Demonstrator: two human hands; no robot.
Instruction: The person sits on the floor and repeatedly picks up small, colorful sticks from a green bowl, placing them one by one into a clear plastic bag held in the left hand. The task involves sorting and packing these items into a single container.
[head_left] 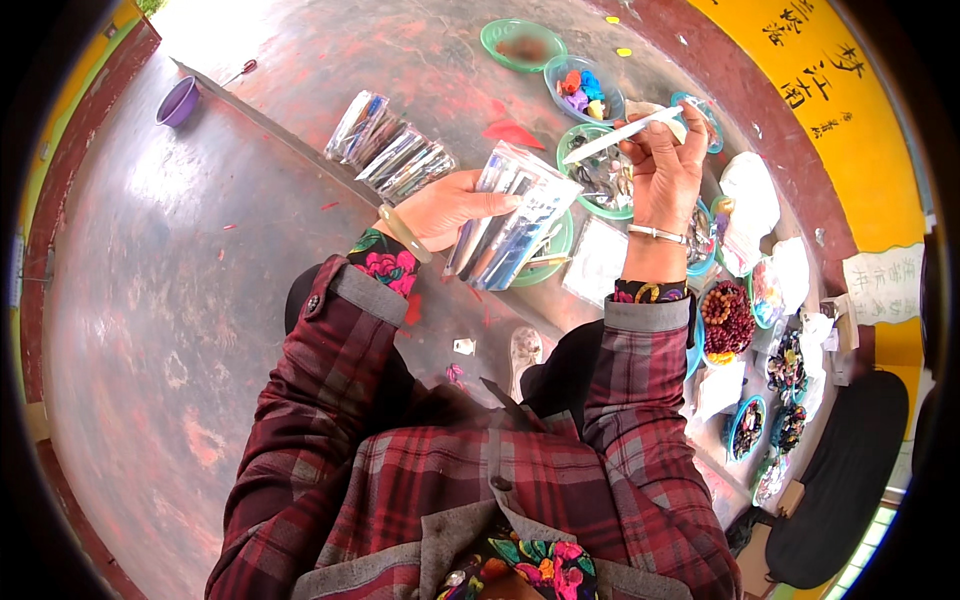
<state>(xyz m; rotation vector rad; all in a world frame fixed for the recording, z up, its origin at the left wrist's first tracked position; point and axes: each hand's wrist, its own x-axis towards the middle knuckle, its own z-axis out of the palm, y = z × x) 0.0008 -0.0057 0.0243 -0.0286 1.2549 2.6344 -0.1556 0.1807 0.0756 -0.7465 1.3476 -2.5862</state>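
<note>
My left hand [448, 212] grips a clear plastic bag [520, 222] packed with slim blue, dark and pale pen-like sticks. Its thumb lies over the front of the bag. Higher and to the right, my right hand [664, 172] is closed on a long white stick [612, 138] with a narrow tip pointing left. I cannot make out exactly what kind of tool it is. Beyond my left hand, a row of similar filled bags [392, 150] lies on the floor. A green basin [556, 245] with a few pale sticks is partly hidden behind the held bag.
Basins of small goods line the right side, including a green one [590, 195] and a blue one [556, 105]. Dark red beads [728, 318] fill another. White plastic bags [750, 205] stand by the wall. A purple basin [178, 103] sits far left; a black stool [845, 470] stands lower right.
</note>
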